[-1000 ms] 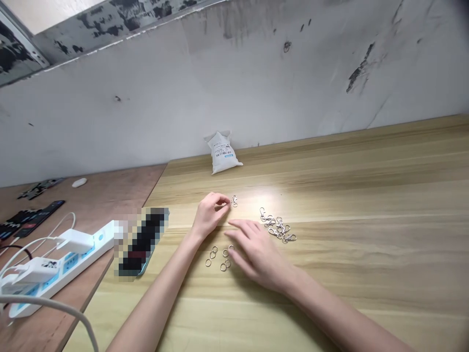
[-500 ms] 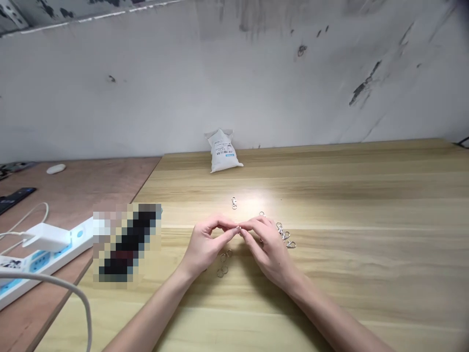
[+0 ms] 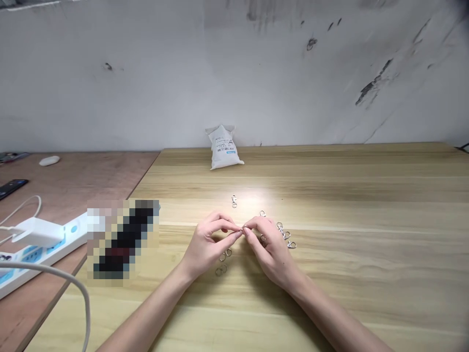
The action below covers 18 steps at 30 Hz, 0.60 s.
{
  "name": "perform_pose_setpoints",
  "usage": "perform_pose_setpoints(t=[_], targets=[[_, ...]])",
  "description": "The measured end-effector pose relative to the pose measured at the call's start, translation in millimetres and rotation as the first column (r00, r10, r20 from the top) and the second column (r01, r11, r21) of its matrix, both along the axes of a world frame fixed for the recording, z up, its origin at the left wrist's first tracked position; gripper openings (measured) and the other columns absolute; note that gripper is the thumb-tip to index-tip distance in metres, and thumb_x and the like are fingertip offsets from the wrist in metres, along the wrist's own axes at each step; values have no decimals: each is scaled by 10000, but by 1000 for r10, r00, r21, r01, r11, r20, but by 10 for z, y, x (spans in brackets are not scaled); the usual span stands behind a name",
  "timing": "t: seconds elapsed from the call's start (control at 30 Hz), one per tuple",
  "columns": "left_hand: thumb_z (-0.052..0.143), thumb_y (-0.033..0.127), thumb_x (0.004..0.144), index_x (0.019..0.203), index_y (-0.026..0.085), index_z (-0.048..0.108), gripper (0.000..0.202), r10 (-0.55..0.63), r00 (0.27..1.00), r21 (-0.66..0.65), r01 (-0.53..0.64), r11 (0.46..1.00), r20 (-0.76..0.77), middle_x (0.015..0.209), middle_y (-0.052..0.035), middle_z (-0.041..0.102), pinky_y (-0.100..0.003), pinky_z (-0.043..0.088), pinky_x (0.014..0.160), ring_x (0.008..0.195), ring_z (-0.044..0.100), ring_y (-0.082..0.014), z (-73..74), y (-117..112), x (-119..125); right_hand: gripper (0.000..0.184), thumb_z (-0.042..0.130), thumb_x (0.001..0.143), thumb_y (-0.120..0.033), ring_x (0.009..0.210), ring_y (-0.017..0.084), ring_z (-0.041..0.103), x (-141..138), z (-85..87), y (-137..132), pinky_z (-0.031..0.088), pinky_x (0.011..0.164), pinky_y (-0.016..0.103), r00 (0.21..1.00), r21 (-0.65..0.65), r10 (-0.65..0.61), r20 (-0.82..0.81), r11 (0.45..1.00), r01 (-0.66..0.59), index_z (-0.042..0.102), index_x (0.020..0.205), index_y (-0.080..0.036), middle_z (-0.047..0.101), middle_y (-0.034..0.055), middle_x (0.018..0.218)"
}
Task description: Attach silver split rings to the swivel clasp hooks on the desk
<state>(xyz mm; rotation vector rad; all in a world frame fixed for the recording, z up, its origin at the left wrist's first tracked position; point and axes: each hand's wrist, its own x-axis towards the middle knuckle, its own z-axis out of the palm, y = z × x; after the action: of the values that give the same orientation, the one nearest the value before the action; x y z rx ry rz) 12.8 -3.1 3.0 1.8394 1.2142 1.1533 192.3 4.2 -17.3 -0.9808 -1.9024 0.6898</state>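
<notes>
My left hand (image 3: 207, 244) and my right hand (image 3: 270, 247) meet fingertip to fingertip above the wooden table (image 3: 348, 195). Both are closed in a pinch around something tiny, mostly hidden by the fingers; its kind does not show. Below my left hand lie several metal split rings (image 3: 224, 269). A group of silver lobster-clasp hooks (image 3: 286, 235) lies beside my right hand, partly covered by it. Farther back, beyond the fingertips, one silver clasp with a ring (image 3: 234, 201) lies by itself.
A white printed pouch (image 3: 224, 149) stands near the wall. At the left are a power strip (image 3: 69, 242) with a plugged-in white charger (image 3: 38, 234), a grey cable (image 3: 82, 288), a phone (image 3: 12, 188) and a white oval object (image 3: 49, 161). A pixelated dark patch covers something on the table.
The view has shifted slightly. My pinched fingertips stay together with a small change in finger position; the rings and clasps lie as before.
</notes>
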Motion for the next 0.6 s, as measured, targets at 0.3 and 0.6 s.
perform_pose_setpoints(t=[0.3,0.6], targets=[[617,202,882,850,216,709,98,-45,992,54,52,997,-118,907,-39,661,-280,516,779,855,641,-155,-13,-4,-13,117,486,963,-202,794,172,568,-3,-23,1,393,784,348,999,39,-12,32,999,10,586,903,-211,668,22,844],[571,230,903,854,199,658,104,-55,991,-24,52,998,-120,916,-56,661,-290,516,768,859,634,-167,-30,-16,18,120,503,953,-186,759,179,554,33,-24,37,403,737,339,987,242,-59,153,970,20,620,934,-200,660,33,792]])
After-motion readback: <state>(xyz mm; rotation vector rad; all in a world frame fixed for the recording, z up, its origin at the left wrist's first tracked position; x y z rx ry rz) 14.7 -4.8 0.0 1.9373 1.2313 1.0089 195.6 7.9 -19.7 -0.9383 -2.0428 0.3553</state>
